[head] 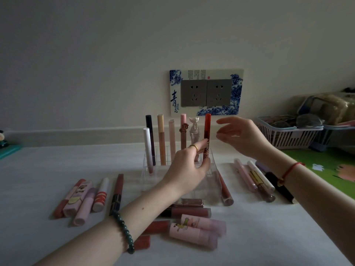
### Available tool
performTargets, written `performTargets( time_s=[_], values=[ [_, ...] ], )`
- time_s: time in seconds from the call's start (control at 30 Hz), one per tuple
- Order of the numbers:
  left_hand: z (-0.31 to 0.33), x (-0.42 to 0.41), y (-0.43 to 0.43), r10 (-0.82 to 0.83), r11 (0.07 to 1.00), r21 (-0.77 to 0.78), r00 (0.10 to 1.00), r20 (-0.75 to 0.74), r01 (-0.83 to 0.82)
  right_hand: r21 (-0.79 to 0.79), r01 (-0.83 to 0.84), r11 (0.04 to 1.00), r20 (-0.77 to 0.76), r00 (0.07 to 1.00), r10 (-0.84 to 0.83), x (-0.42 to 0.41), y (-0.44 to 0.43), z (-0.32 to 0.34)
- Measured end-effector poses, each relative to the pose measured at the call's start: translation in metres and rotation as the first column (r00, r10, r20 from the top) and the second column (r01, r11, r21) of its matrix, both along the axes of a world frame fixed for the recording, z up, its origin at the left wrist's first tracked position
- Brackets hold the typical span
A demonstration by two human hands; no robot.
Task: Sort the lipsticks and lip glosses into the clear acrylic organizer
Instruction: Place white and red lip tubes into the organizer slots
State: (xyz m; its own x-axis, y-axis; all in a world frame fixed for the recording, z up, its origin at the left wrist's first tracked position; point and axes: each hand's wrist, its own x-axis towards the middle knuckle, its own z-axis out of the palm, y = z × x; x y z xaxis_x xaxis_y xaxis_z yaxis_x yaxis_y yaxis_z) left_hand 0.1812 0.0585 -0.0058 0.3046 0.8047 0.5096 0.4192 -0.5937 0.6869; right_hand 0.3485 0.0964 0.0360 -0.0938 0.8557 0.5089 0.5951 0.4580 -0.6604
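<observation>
A clear acrylic organizer [148, 170] stands mid-table with several tubes upright in it: white, dark purple, tan, pale pink, a pink one with a charm and a clear winged one. My left hand [189, 167] grips a red lip gloss [207, 129] standing upright at the organizer's right end. My right hand [240, 137] hovers just right of that tube, fingers apart and empty. Loose tubes lie flat around the organizer: a group at the left [86, 200], pink ones in front [197, 229], and more at the right [255, 179].
A white basket [288, 135] with items stands at the back right, beside a green mat [326, 166]. A double wall socket [206, 93] is behind the organizer. A teal object [7, 150] sits at the far left edge.
</observation>
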Motion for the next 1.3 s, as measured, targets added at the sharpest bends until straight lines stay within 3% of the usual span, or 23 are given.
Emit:
performTargets(
  time_s=[0.13, 0.3, 0.5, 0.6, 0.83, 1.1, 1.2, 1.3],
  values=[
    [0.001, 0.003, -0.011, -0.038, 0.994, 0.099, 0.998, -0.045, 0.043, 0.001, 0.023, 1.000, 0.049, 0.999, -0.023, 0.017, -0.004, 0.006],
    [-0.002, 0.013, -0.021, -0.075, 0.987, 0.114, 0.951, -0.300, 0.114, -0.032, 0.030, 0.999, 0.176, 0.984, -0.024, 0.032, -0.006, -0.001],
    [-0.008, 0.027, -0.018, 0.062, 0.963, 0.242, 0.780, -0.623, 0.117, -0.128, 0.035, 0.991, 0.310, 0.951, 0.007, 0.040, -0.004, -0.021],
    [-0.012, 0.030, -0.013, 0.127, 0.950, 0.288, 0.691, -0.712, 0.122, -0.141, 0.017, 0.990, 0.405, 0.913, 0.042, 0.029, 0.000, -0.035],
    [-0.013, 0.032, -0.011, 0.130, 0.936, 0.312, 0.668, -0.733, 0.160, -0.217, -0.010, 0.976, 0.558, 0.820, 0.132, 0.005, 0.013, -0.048],
    [-0.016, 0.032, -0.009, 0.093, 0.935, 0.303, 0.697, -0.710, 0.184, -0.301, -0.013, 0.953, 0.529, 0.830, 0.179, 0.006, 0.016, -0.049],
    [-0.014, 0.031, -0.012, 0.080, 0.924, 0.326, 0.735, -0.673, 0.198, -0.264, -0.018, 0.964, 0.452, 0.881, 0.140, 0.011, 0.012, -0.045],
    [-0.009, 0.026, -0.017, 0.072, 0.915, 0.360, 0.803, -0.592, 0.183, -0.231, -0.021, 0.973, 0.242, 0.967, 0.078, 0.019, 0.005, -0.036]
  ],
)
